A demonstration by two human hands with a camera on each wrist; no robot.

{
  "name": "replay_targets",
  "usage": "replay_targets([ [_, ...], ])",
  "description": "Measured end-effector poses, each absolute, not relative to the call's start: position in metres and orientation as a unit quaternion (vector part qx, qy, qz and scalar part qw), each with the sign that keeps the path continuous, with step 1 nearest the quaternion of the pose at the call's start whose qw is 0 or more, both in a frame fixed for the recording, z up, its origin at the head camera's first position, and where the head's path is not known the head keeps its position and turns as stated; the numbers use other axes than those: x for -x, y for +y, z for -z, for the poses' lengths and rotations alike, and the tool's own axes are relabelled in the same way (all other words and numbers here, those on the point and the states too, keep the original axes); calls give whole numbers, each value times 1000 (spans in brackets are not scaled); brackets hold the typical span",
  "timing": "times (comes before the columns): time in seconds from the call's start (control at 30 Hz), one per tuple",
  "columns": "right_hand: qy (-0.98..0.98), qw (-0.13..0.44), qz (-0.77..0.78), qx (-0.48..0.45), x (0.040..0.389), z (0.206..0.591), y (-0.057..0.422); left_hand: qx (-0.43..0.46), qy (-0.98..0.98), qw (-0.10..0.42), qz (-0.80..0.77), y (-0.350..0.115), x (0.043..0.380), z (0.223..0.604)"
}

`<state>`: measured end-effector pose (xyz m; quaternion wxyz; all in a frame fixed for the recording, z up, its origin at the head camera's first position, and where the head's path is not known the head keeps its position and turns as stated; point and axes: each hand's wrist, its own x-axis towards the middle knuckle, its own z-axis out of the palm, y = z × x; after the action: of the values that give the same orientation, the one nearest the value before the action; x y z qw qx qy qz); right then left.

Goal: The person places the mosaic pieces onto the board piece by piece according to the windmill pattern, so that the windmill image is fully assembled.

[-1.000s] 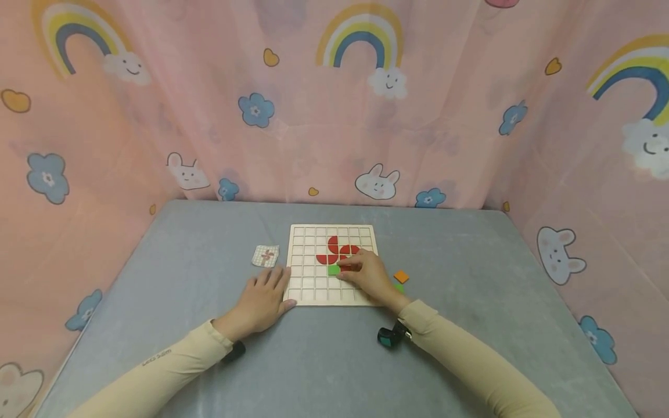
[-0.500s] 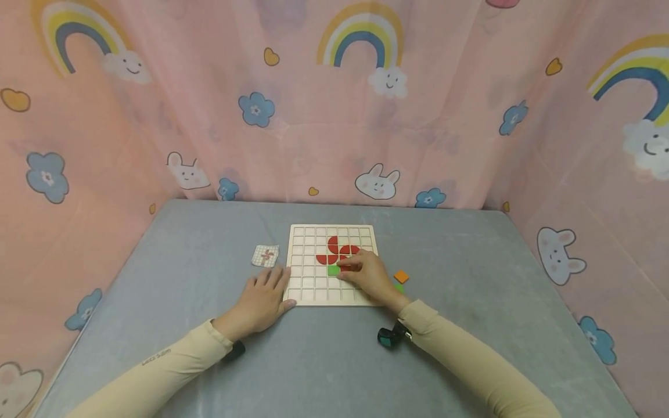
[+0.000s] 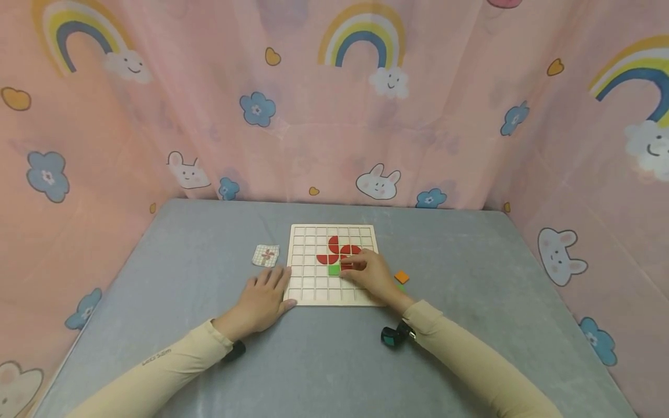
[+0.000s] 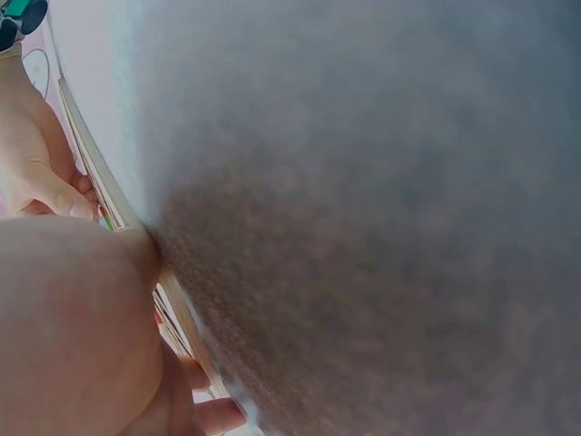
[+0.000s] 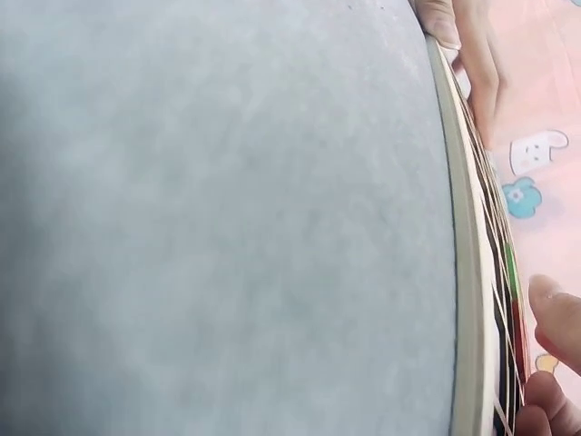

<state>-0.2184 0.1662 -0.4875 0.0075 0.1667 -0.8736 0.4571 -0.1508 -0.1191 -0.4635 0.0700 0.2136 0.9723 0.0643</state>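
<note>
A pale wooden grid board (image 3: pixel 308 283) lies on the table, with several red curved pieces (image 3: pixel 327 259) set in its cells. A green square tile (image 3: pixel 334 270) sits in a cell just below them. Over the right part of the board hovers my right hand (image 3: pixel 373 276), its thumb and index finger parted beside the green tile. Nothing shows between them in the right wrist view, and the hand hides some cells and part of the red pieces. My left hand (image 3: pixel 261 302) rests by the board's left edge, fingers extended, thumb at the lower left corner.
A small pattern card (image 3: pixel 265 255) with a red pinwheel on a grid lies left of the board. Right of the board are an orange square tile (image 3: pixel 401 277) and a partly hidden green piece (image 3: pixel 400 287). Pink printed curtain (image 3: pixel 313 145) surrounds the grey table (image 3: pixel 313 360).
My right hand has let go of the green tile and drawn slightly right, its thumb and finger parting. The green tile stays in its cell, and my left hand has not moved.
</note>
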Motion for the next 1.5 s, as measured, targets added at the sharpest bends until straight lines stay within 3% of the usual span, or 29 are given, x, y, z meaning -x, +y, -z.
replay_targets([
  [0.37, -860, 21, -480, -173, 215, 484, 191, -218, 971, 66, -75, -120, 150, 466],
  [1.07, -884, 75, -444, -127, 210, 481, 280, -217, 971, 69, -69, -120, 151, 469],
  [1.5, -902, -3, -409, -138, 208, 485, 312, -217, 971, 68, -70, -120, 152, 470],
])
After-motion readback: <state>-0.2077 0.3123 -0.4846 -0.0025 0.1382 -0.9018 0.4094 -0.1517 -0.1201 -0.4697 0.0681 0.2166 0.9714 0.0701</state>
